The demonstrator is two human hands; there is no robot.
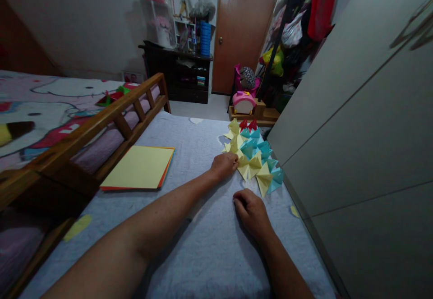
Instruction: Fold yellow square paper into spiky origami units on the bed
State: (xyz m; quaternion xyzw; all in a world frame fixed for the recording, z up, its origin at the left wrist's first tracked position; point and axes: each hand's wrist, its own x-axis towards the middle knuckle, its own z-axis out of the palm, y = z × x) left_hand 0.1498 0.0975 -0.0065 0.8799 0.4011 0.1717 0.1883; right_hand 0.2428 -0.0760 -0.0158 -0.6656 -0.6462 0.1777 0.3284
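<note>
Folded paper pieces (254, 154), yellow, light blue and two red, lie in a loose heap on the bed (209, 245), at the far right of its grey sheet. We see the left hand (223, 166) stretched out to the heap's left edge. Its fingers (232, 159) are curled, and their tips rest on a yellow piece (242, 165). We cannot tell whether they pinch it or only press on it.

The right hand (252, 211) lies knuckles up on the sheet, nearer us than the left fingers and just short of the heap's closest yellow point. Its fingers (241, 200) are tucked under in a loose fist, and we see nothing in them.

Just right of these fingers a small yellow paper scrap (294, 211) lies on the sheet, and beyond it rises the pale wardrobe (355, 132), which runs close along the heap's right side. Well to the left of the left fingers a stack of paper sheets (138, 167) lies flat with a yellow sheet on top and orange and red edges showing beneath. Left of the stack runs a wooden bed frame (111, 118). Far beyond both sets of fingers, past the end of the bed, we note a pink toy (244, 101) on the floor and a brown door (243, 28), which is closed.
</note>
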